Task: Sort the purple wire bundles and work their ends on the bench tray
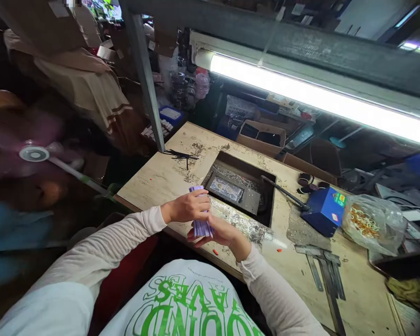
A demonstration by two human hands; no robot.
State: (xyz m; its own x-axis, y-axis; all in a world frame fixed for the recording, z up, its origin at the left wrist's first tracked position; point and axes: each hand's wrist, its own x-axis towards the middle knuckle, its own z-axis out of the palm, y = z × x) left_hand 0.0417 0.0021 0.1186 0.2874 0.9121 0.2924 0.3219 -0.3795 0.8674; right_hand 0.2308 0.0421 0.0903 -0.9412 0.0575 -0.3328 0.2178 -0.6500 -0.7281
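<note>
A stack of thin purple-and-white strips point(202, 228) is held between both hands at the near edge of the wooden table. My left hand point(187, 206) wraps over the upper part of the stack from the left, fingers closed round it. Below it, my right hand point(221, 231) grips the stack's lower right side, with some fingertips showing underneath at the left. The upper end of the strips sticks out above my left hand. Just beyond the hands, a recessed opening in the table holds a dark metal block with a patterned plate point(227, 187).
Black strips point(182, 155) lie at the table's far left. To the right are a blue box point(324, 210) with a rod, a plastic bag point(374, 224) of small pieces and metal calipers point(327, 275). A fan point(34, 153) spins at left; a lit tube point(301, 93) hangs overhead.
</note>
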